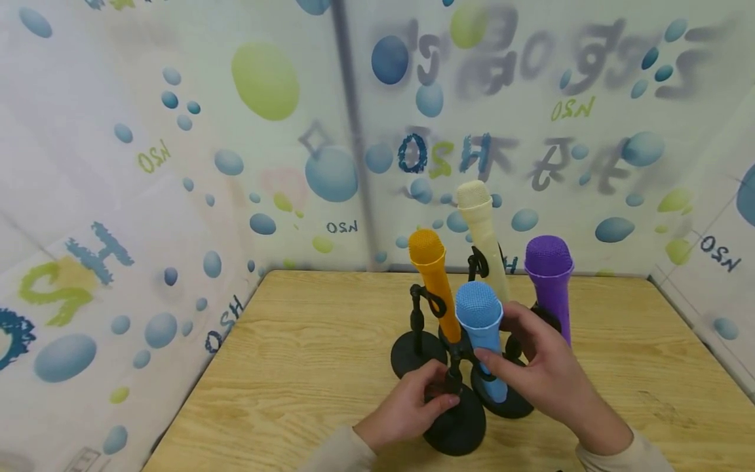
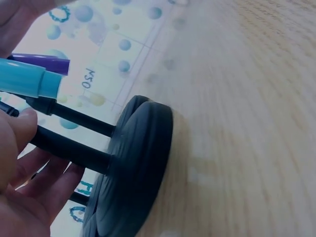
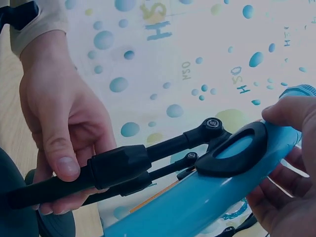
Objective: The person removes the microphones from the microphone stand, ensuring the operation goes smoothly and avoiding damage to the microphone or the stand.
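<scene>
A light blue microphone point(image 1: 479, 308) sits tilted in the clip of a black stand with a round base point(image 1: 457, 429). Thumb and fingers of my right hand point(image 1: 539, 370) grip the blue body just below its mesh head. My left hand point(image 1: 407, 406) holds the stand's pole point(image 3: 121, 168) between thumb and fingers, low down above the base. The right wrist view shows the black clip point(image 3: 234, 150) around the blue body. In the left wrist view the base point(image 2: 143, 168) stands close over the wood, with other bases behind it.
Behind stand an orange microphone point(image 1: 434, 275), a cream microphone point(image 1: 485, 236) and a purple microphone point(image 1: 550, 282), each on a black stand. They crowd close around the blue one. The wooden table point(image 1: 295, 354) meets a bubble-patterned sheet point(image 1: 283, 164) at the back and sides.
</scene>
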A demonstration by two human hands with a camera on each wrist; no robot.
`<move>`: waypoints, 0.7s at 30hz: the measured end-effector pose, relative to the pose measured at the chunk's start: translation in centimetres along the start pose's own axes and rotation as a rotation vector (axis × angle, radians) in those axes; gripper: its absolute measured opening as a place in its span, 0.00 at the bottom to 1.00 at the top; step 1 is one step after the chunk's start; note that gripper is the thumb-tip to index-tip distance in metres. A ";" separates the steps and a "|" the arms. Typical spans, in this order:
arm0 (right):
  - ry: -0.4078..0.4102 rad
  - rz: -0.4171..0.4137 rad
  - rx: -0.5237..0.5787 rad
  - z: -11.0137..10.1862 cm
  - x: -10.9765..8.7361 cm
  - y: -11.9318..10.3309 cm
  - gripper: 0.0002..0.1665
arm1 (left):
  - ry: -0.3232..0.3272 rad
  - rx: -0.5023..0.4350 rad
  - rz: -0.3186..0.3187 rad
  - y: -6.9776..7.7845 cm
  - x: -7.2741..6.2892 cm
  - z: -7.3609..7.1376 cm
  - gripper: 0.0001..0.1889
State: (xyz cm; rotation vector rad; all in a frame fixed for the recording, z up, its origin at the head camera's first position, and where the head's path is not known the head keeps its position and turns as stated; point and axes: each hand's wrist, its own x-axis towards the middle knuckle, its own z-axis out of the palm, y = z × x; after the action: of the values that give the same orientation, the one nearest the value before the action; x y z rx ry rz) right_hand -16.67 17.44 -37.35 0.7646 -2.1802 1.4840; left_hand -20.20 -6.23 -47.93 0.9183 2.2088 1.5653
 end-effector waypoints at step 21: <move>0.061 -0.065 0.031 0.4 0.6 -0.1 0.40 | -0.039 0.055 0.064 -0.8 0.3 0.1 0.10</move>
State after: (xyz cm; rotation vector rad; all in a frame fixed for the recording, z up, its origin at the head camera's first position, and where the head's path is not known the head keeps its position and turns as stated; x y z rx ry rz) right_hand -17.03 16.90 -37.08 0.7821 -2.0732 1.4924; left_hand -20.66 -6.10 -48.68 1.0364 2.2261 1.5081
